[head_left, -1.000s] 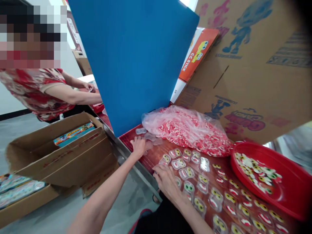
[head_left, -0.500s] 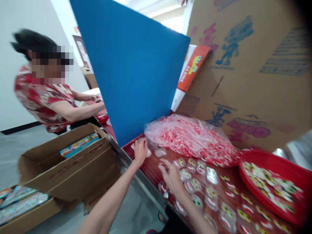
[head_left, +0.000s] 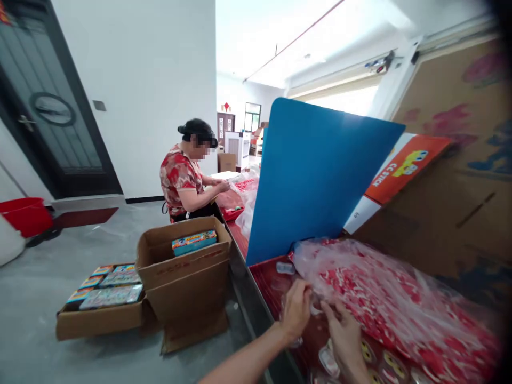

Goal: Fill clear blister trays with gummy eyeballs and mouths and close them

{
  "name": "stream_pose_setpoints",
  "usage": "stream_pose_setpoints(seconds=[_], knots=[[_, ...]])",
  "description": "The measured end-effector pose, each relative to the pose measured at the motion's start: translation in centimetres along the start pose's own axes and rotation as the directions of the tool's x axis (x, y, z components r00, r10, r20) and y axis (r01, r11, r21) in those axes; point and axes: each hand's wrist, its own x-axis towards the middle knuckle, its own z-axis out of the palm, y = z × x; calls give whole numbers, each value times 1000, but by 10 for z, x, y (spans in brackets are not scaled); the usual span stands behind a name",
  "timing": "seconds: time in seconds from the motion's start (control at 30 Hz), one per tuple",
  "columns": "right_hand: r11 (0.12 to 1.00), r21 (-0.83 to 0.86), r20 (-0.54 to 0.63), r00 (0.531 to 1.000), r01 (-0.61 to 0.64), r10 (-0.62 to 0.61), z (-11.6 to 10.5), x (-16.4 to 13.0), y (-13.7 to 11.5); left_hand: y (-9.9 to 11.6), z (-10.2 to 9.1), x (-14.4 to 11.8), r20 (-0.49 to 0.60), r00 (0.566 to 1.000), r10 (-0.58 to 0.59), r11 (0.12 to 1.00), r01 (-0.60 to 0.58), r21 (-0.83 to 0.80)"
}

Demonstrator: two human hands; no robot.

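Over the red-brown table, my left hand (head_left: 296,308) is closed, its fingertips at a small clear plastic shell (head_left: 316,306). From the other side my right hand (head_left: 343,330) pinches the same shell between thumb and fingers; the hands partly cover it. Beyond my left hand lies another clear shell (head_left: 285,268). A large clear bag (head_left: 372,304) full of small red-and-white pieces rests right beside my right hand. Below my right hand are clear shells holding yellow eye pieces (head_left: 394,364) and a red-and-white piece (head_left: 328,361).
A blue panel (head_left: 320,181) stands upright on the table, with a large printed cardboard sheet (head_left: 448,213) to the right. On the floor at left are an open carton (head_left: 180,266) and a low box of colourful packs (head_left: 100,320). Past the panel sits another person (head_left: 184,181), hands at work.
The view has swung left and up, showing the door and more floor. My hands, apart before, have come together at a clear shell. The red basin has left the view.
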Motion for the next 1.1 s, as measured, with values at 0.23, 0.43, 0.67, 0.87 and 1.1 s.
stream_pose_setpoints(seconds=[0.23, 0.43, 0.67, 0.87, 1.1], knots=[[1000, 9, 81, 997, -22, 21, -31, -66, -15, 39, -28, -66, 376, 904, -204, 869, 345, -356], [971, -235, -183, 979, 46, -91, -76, -110, -5, 56, 3, -106, 462, 856, -230, 884, 382, -269], [938, -339, -293, 938, 77, -183, -135, -144, -9, 102, 65, -131, 497, 851, 171, 983, -116, -141], [949, -314, -442, 884, 3, -149, -217, -136, 20, 111, 117, -128, 641, 689, 339, 933, -333, -135], [743, -611, -530, 838, -272, -130, -290, -96, 30, 119, 209, -80, 774, 555, 306, 758, -634, 155]])
